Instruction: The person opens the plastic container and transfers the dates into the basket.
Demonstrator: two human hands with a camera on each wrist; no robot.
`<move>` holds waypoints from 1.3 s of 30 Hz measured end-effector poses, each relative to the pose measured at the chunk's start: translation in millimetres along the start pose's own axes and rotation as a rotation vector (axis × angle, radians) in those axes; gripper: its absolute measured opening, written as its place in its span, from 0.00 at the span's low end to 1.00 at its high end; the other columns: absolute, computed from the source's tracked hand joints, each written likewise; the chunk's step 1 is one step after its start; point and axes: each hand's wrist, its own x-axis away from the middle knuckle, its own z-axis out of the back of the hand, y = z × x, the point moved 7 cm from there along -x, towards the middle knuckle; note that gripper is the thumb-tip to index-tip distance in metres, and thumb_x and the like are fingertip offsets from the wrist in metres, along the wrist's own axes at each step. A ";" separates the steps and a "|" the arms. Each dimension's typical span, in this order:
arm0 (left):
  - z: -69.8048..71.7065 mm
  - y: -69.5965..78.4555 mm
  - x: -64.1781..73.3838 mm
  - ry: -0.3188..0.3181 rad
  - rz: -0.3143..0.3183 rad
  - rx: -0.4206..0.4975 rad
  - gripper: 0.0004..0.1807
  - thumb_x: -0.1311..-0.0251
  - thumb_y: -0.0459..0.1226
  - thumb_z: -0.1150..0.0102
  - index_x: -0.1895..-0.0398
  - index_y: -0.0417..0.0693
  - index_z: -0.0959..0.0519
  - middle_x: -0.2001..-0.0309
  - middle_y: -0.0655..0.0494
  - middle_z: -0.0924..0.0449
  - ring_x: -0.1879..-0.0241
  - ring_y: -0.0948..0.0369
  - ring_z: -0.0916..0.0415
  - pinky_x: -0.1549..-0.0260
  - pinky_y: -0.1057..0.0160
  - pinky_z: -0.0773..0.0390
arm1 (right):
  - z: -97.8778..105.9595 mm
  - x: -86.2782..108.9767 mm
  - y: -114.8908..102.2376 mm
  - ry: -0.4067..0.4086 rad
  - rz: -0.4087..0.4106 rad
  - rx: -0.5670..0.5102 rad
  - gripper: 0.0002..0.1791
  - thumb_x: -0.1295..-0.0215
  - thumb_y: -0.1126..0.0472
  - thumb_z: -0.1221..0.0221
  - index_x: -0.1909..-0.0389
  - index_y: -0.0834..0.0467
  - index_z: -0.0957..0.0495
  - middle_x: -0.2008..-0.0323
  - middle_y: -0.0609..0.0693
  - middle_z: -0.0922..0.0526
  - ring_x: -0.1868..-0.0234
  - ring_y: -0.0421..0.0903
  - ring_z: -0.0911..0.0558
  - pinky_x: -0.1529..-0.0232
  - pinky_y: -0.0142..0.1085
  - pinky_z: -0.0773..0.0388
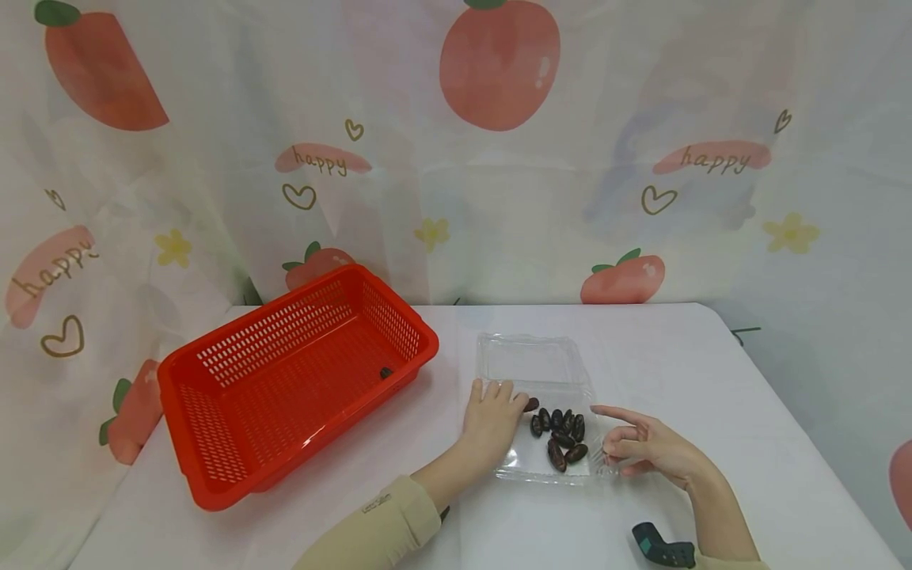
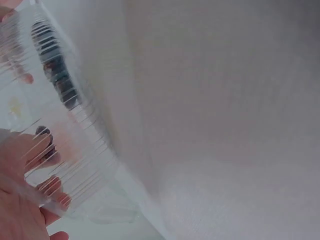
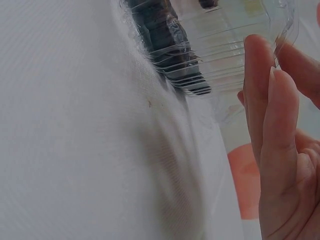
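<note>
A beige fabric sleeve (image 1: 381,522) is lying across the lower centre; its left hand (image 1: 493,423) is pinching one dark-brown oval piece (image 1: 531,404) at the clear plastic clamshell (image 1: 522,467), right of centre; the right hand (image 1: 654,447) is holding its edge, probably for steadiness.

Basket (image 1: 299,380) by tabletop (image 1: 684,356)'s back-left corner, one piece (image 1: 385,372) inside, right end; container (image 1: 514,465) right of basket, pieces (image 1: 563,438) inside; curtain (image 1: 520,206) behind back edge.
</note>
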 end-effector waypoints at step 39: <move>56.2 -184.3 58.5 0.238 0.527 0.157 0.14 0.42 0.40 0.43 0.54 0.47 0.30 0.59 0.44 0.32 0.56 0.48 0.37 0.52 0.45 0.40 | 0.2 -0.1 0.0 -0.013 0.002 -0.002 0.36 0.41 0.64 0.42 0.34 0.63 0.47 0.71 0.45 0.19 0.69 0.42 0.19 0.72 0.35 0.22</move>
